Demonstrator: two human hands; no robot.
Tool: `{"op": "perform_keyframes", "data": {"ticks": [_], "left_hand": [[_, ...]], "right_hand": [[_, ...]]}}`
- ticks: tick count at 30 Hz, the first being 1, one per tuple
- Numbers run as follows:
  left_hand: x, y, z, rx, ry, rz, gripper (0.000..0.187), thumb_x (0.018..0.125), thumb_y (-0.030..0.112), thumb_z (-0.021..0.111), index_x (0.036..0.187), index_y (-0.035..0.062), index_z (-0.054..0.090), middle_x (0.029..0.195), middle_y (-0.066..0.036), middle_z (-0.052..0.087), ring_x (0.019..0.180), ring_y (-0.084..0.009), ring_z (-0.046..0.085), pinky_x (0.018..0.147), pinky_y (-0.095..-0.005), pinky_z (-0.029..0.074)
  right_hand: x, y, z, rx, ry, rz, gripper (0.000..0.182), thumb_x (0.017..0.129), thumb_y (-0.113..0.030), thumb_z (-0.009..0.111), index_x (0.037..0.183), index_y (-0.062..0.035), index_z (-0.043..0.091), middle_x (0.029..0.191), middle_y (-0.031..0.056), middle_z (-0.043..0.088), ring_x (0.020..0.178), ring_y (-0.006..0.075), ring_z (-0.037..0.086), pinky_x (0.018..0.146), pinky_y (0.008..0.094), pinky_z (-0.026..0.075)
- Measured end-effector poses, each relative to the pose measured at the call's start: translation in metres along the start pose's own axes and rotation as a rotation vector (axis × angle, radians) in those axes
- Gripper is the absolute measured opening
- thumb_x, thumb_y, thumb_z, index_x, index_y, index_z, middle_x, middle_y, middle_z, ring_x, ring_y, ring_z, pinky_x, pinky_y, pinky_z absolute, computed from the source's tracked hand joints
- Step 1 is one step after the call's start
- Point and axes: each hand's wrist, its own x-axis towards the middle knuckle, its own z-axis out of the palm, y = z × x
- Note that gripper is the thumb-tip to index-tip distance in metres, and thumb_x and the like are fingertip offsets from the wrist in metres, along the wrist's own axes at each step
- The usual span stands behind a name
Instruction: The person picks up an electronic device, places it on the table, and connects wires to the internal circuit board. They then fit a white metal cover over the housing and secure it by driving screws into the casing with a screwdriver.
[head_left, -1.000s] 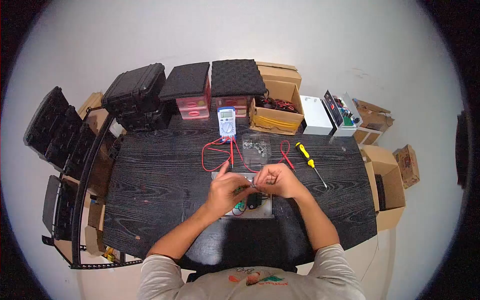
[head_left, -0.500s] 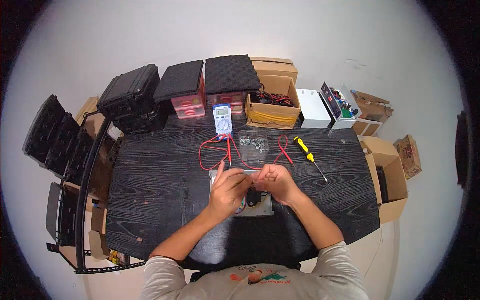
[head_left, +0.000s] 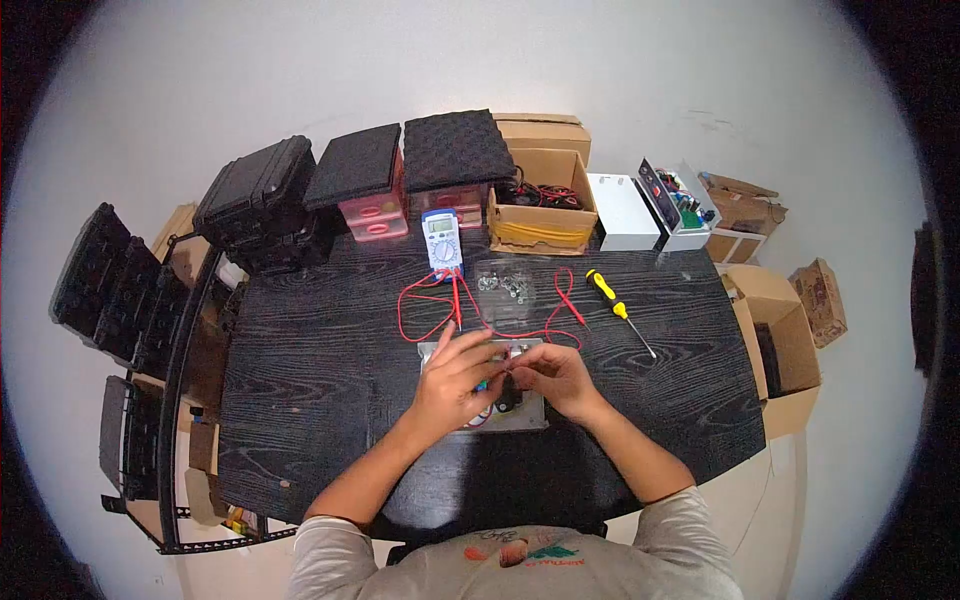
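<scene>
A grey metal plate or shallow housing point(head_left: 530, 418) lies in front of me, with a black component point(head_left: 510, 398) and several coloured wires on it. Above its left side is my left hand point(head_left: 452, 385), thumb and index finger closed in a pinch and the other fingers stretched out. From the right, my right hand point(head_left: 560, 382) meets it, its fingertips pinched together too. Whatever sits between the fingertips is too small to make out. Both hands cover much of the plate.
Beyond the plate lie a multimeter point(head_left: 442, 240) with red leads, a clear tray of small metal hardware point(head_left: 505, 292) and a yellow-black screwdriver point(head_left: 608, 296). At the back stand black cases point(head_left: 255, 195), a cardboard box of cables point(head_left: 540, 235) and a white box point(head_left: 627, 215).
My right hand has turned and dropped slightly, its fingers now pointing more toward the left hand. The left hand stays nearly in place. The whole view has shifted a little.
</scene>
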Motion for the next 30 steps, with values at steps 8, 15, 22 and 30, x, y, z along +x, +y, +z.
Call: {"op": "perform_keyframes", "data": {"ticks": [8, 15, 22, 30], "left_hand": [[-0.007, -0.013, 0.021, 0.271, -0.305, -0.119, 0.013, 0.08, 0.022, 0.08, 0.09, 0.0146, 0.081, 0.144, -0.003, 0.06, 0.144, -0.0281, 0.044, 0.113, -0.0803, 0.022], [-0.008, -0.013, 0.027, 0.356, -0.365, -0.105, 0.011, 0.08, 0.024, 0.079, 0.088, 0.0176, 0.083, 0.148, -0.002, 0.056, 0.146, -0.0292, 0.042, 0.113, -0.0817, 0.02], [-0.011, -0.017, 0.032, 0.412, -0.407, -0.068, 0.015, 0.081, 0.026, 0.08, 0.094, 0.0179, 0.084, 0.151, -0.003, 0.054, 0.146, -0.0288, 0.041, 0.114, -0.0805, 0.022], [-0.007, -0.009, 0.02, 0.349, -0.493, -0.153, 0.028, 0.079, 0.033, 0.082, 0.099, 0.0132, 0.083, 0.153, -0.006, 0.052, 0.147, -0.0286, 0.039, 0.115, -0.0776, 0.023]], "right_hand": [[-0.002, 0.025, -0.024, -0.844, 0.006, -0.399, 0.023, 0.081, -0.006, 0.078, 0.102, -0.0069, 0.069, 0.096, 0.0131, 0.068, 0.088, 0.0335, 0.07, 0.076, 0.04, 0.057], [-0.004, 0.023, -0.023, -0.867, -0.004, -0.313, 0.022, 0.084, -0.012, 0.079, 0.104, -0.0054, 0.072, 0.099, 0.0117, 0.069, 0.092, 0.0306, 0.07, 0.08, 0.0391, 0.056], [-0.006, 0.021, -0.022, -0.992, -0.027, -0.305, 0.027, 0.085, -0.016, 0.08, 0.109, -0.0067, 0.072, 0.104, 0.011, 0.067, 0.094, 0.0311, 0.069, 0.082, 0.0405, 0.057], [-0.008, 0.017, -0.017, -1.069, -0.046, -0.311, 0.027, 0.087, -0.019, 0.078, 0.111, -0.0079, 0.072, 0.102, 0.0103, 0.065, 0.095, 0.0314, 0.069, 0.08, 0.0413, 0.057]]}}
